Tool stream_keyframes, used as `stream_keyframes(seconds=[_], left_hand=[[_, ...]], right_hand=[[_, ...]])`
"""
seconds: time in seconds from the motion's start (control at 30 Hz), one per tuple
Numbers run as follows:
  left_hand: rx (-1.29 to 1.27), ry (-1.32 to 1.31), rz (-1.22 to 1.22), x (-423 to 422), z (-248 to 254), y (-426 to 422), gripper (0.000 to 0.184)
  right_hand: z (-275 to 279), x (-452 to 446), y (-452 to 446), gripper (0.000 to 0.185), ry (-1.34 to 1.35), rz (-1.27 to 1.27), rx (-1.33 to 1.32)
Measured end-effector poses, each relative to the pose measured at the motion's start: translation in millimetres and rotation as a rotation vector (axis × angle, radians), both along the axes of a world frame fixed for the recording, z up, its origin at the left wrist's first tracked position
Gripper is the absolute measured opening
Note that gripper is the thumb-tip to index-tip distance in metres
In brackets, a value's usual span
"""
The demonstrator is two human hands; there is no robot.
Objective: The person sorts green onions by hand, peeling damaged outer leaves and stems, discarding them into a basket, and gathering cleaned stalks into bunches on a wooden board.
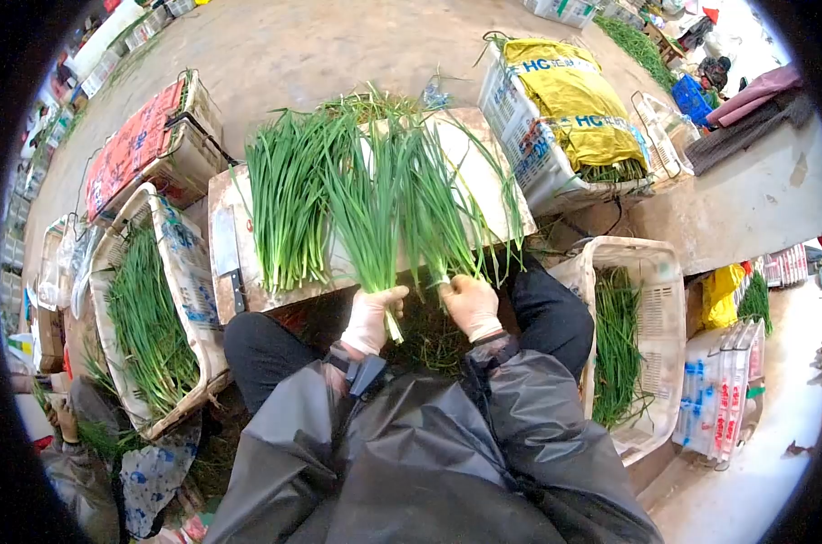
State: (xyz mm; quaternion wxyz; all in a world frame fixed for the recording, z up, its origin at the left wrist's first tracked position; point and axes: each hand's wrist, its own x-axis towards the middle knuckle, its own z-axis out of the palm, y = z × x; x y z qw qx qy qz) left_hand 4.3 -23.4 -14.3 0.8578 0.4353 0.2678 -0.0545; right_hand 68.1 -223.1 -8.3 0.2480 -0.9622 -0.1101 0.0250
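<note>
My left hand [367,319], in a pale glove, is closed round the stem ends of a bunch of garlic chives [370,218]. The white stem tips stick out below the fist. Close by on the right, my right hand [473,306], also gloved, grips a smaller, looser bunch [429,213] by its base. Both bunches lean away from me over a light board [461,154] across my knees. On the board's left half lies a pile of garlic chives [289,199]. A knife [226,249] with a black handle rests at the left edge.
Crates of chives stand to my left [171,263] and right [665,317]. Ahead are a crate with a red cover [135,140] and one with a yellow cover [570,100]. Another person's hand [65,419] shows at lower left. Stacked white crates [719,390] stand far right.
</note>
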Motion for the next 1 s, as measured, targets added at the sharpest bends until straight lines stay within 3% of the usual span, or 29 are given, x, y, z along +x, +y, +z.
stream_keyframes(seconds=[0.03, 0.07, 0.1, 0.27, 0.37, 0.4, 0.5, 0.53, 0.67, 0.77, 0.9, 1.0], left_hand=[[0.015, 0.01, 0.005, 0, -3, 0, 0.021], [0.031, 0.02, 0.009, 1, -5, 0, 0.021], [0.046, 0.029, 0.011, 1, -8, 0, 0.022], [0.156, 0.164, 0.057, 8, -26, -13, 0.022], [0.201, 0.169, 0.071, 11, -26, -23, 0.019], [0.216, 0.18, 0.085, 13, -27, -27, 0.017], [0.266, 0.161, 0.089, 20, -32, -30, 0.015], [0.285, 0.147, 0.084, 22, -34, -30, 0.014], [0.229, 0.144, 0.08, 26, -28, -36, 0.016], [0.17, 0.115, 0.057, 29, -32, -35, 0.015], [0.207, 0.144, 0.043, 29, -34, -33, 0.015], [0.242, 0.172, 0.086, 27, -32, -33, 0.016]], right_hand=[[2, 5, -5, 0.034, -0.067, 0.019, 0.155], [6, 4, -13, 0.029, 0.419, -0.147, 0.645], [34, 3, -12, 0.029, 0.546, -0.227, 0.799], [3, 4, -30, 0.032, 0.616, -0.162, 0.553], [-21, 2, -30, 0.036, 0.016, 0.019, -0.047], [-4, -1, -24, 0.038, 0.045, -0.022, -0.106], [20, -6, -16, 0.038, -0.054, -0.068, -0.19], [27, -7, -15, 0.03, -0.083, -0.065, -0.183], [40, -15, -3, 0.017, -0.176, 0.132, 0.181], [22, -20, 9, 0.032, -0.101, 0.136, 0.166], [6, -12, 25, 0.035, 0.059, 0.126, -0.19], [-18, -7, 33, 0.03, 0.026, 0.152, -0.254]])
